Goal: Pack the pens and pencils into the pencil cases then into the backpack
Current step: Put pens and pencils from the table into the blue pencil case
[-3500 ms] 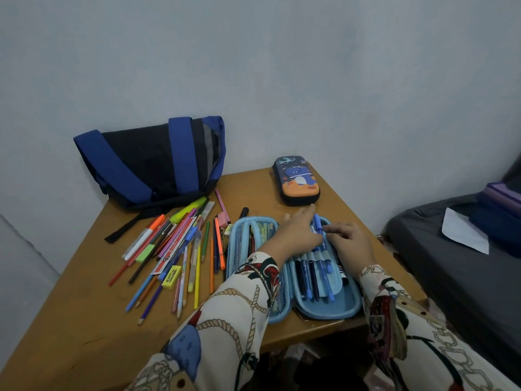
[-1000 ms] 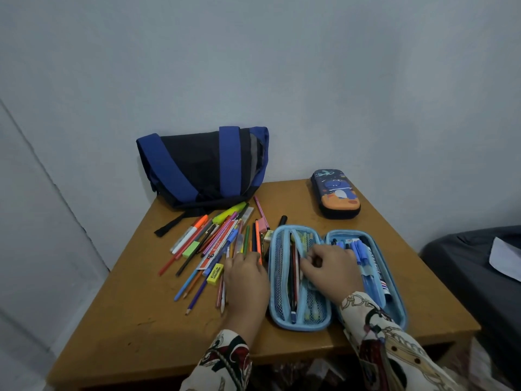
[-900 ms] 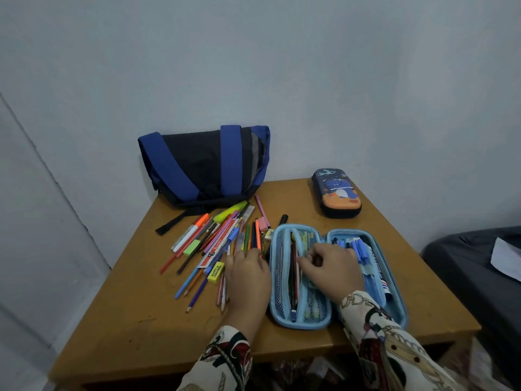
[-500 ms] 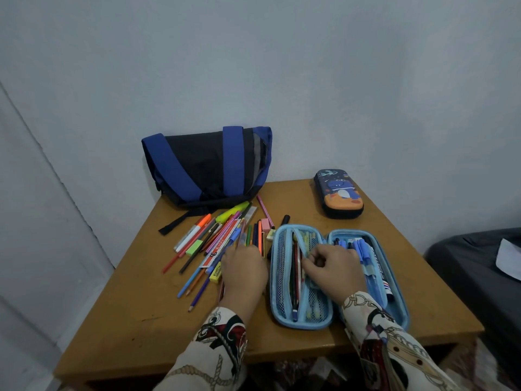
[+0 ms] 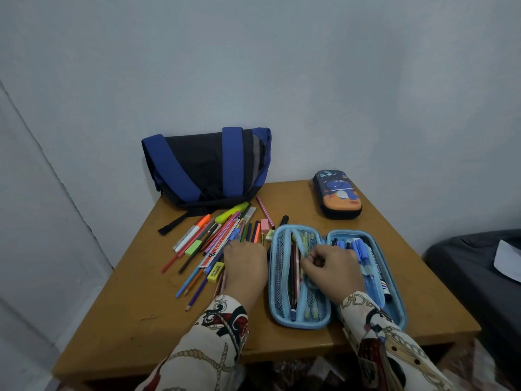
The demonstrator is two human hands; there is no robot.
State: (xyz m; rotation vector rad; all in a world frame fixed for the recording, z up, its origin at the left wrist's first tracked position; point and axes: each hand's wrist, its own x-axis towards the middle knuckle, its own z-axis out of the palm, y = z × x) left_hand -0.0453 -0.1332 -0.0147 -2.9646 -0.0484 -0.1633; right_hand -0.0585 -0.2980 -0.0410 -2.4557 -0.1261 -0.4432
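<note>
A: Quick one. Where's the open pencil case [image 5: 337, 277]?
B: Flat on the wooden table [image 5: 135, 314], near the front edge, both halves spread. Left half is the mesh pocket with a few pencils in it, right half has the blue pens [image 5: 363, 253] under a strap.

A: Right hand [image 5: 331, 270]?
B: Over the middle of the case, fingers curled at the mesh pocket's edge. Pinching the pocket or a pencil, can't tell which.

A: Left hand [image 5: 245, 266]?
B: Palm down on the near end of the loose pile of pens and pencils [image 5: 217, 241], just left of the case. Fingers lie on the pile; whether they grip one is hidden, can't tell.

A: What's in the pile?
B: Colored pencils, markers, a yellow highlighter [image 5: 232, 213], a green eraser [image 5: 193, 247], a yellow eraser [image 5: 216, 276], a pink eraser [image 5: 265, 224]. All fanned out between the backpack [image 5: 205, 167] and the left hand.

A: Backpack?
B: Blue and black, at the back left corner against the wall [image 5: 282, 66], lying on its side.

A: Second case [image 5: 337, 194]?
B: Dark, dinosaur print, zipped, back right of the table, well apart from the open one.

A: Anything else?
B: Dark bed [image 5: 479, 277] at right with a white paper [image 5: 509, 262] on it.
</note>
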